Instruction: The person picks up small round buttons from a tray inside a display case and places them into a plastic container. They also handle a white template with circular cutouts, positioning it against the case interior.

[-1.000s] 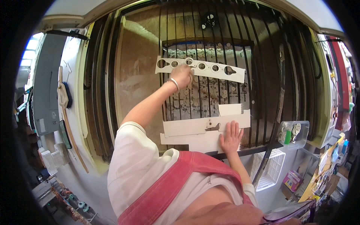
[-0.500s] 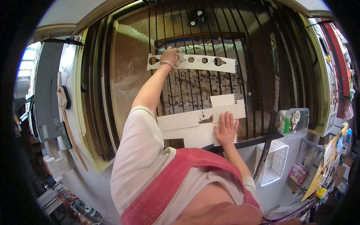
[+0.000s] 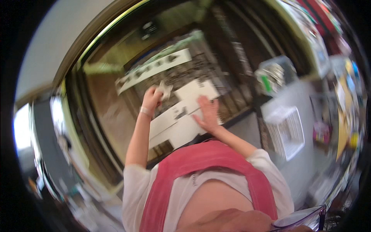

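My left hand (image 3: 152, 97) is closed round a small pale cut piece (image 3: 165, 91), its exact shape smeared by motion. Under my right hand (image 3: 208, 114), fingers spread, lie flat white sheet-metal-like panels (image 3: 170, 123) with cutouts and a toothed edge. Beyond my left hand, a long white strip (image 3: 154, 67) with a row of holes rests on dark slats, apart from both hands. Between the strip and the panels, small loose pieces show blurred beneath the slats.
Dark slats (image 3: 235, 94) span the framed bed. At its right corner sits a clear plastic bin (image 3: 288, 65) with pale parts and a green item. A white slotted basket (image 3: 293, 135) stands below it, a pink box (image 3: 321, 132) farther right.
My left hand has let go of the long strip and come back nearer, now with a small pale piece. The whole view has turned and blurred; my right hand stays on the panels.
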Demonstrator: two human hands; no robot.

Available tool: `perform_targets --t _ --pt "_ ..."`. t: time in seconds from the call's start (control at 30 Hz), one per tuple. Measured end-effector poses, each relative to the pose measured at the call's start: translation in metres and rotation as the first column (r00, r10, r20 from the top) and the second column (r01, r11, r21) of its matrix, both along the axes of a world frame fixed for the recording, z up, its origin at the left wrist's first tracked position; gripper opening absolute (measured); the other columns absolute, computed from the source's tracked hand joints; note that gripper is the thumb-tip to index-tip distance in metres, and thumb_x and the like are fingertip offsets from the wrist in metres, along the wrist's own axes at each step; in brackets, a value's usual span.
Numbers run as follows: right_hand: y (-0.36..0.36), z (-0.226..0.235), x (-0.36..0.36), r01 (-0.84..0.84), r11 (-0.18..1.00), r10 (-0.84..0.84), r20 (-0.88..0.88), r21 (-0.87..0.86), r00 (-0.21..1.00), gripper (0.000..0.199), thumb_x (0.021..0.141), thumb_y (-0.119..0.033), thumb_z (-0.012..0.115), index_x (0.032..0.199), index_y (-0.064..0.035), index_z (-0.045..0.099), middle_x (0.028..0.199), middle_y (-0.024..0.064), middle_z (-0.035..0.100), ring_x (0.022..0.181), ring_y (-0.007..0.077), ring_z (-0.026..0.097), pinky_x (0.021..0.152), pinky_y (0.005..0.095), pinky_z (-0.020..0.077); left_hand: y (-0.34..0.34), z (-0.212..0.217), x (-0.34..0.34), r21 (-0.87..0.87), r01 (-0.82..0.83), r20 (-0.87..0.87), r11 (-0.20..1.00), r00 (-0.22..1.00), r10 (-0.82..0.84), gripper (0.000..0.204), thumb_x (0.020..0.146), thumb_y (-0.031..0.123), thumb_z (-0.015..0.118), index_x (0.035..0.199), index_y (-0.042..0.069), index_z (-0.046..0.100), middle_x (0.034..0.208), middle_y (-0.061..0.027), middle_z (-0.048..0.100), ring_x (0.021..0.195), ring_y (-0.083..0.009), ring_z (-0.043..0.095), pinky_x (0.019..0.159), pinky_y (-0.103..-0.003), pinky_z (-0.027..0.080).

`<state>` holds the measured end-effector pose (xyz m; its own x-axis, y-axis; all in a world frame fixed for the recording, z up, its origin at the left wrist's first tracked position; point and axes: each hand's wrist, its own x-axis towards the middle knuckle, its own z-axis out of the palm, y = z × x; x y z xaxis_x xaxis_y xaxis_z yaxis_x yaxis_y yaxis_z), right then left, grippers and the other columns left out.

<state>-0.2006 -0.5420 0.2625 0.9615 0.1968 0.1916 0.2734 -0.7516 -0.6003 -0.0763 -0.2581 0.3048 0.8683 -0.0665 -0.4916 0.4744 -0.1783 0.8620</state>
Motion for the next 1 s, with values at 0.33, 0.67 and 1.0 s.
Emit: perform_targets --t 0.33,0.67,1.0 --pt "-0.125 0.065 -0.015 0.474 0.412 0.18 -0.579 0.778 0.795 0.022 0.093 -0.011 0.068 0.111 -0.0004 0.061 0.092 0.0058 0.067 0.073 0.0107 0.066 0.062 0.0253 0.0552 -0.207 0.023 -0.11 -0.468 0.28 -0.113 0.838 0.922 -0.371 0.044 0.096 0.021 0.066 0.133 0.002 0.051 0.11 -0.0073 0.064 0.088 -0.0156 0.066 0.07 -0.029 0.059" --pt "-0.332 0.078 0.016 0.47 -0.463 -0.277 -0.626 0.752 0.729 0.03 0.103 -0.018 0.052 0.127 -0.0011 0.052 0.113 0.0156 0.063 0.107 0.0264 0.063 0.091 0.0444 0.0535 -0.136 0.003 -0.135 0.033 0.116 0.03 0.993 0.993 -0.117 0.036 0.096 0.02 0.065 0.124 -0.001 0.06 0.1 -0.0057 0.067 0.084 -0.0128 0.066 0.071 -0.027 0.051" --pt "-0.158 0.04 0.007 0.375 0.619 0.054 -0.514 0.69 0.856 0.029 0.099 -0.012 0.061 0.123 0.0024 0.061 0.111 0.009 0.068 0.097 0.013 0.064 0.084 0.0269 0.0509 0.053 -0.047 -0.218 0.658 -0.566 0.299 0.497 0.802 0.517 0.046 0.085 0.019 0.071 0.126 0.001 0.061 0.128 -0.0184 0.058 0.118 -0.0318 0.057 0.101 -0.041 0.047"
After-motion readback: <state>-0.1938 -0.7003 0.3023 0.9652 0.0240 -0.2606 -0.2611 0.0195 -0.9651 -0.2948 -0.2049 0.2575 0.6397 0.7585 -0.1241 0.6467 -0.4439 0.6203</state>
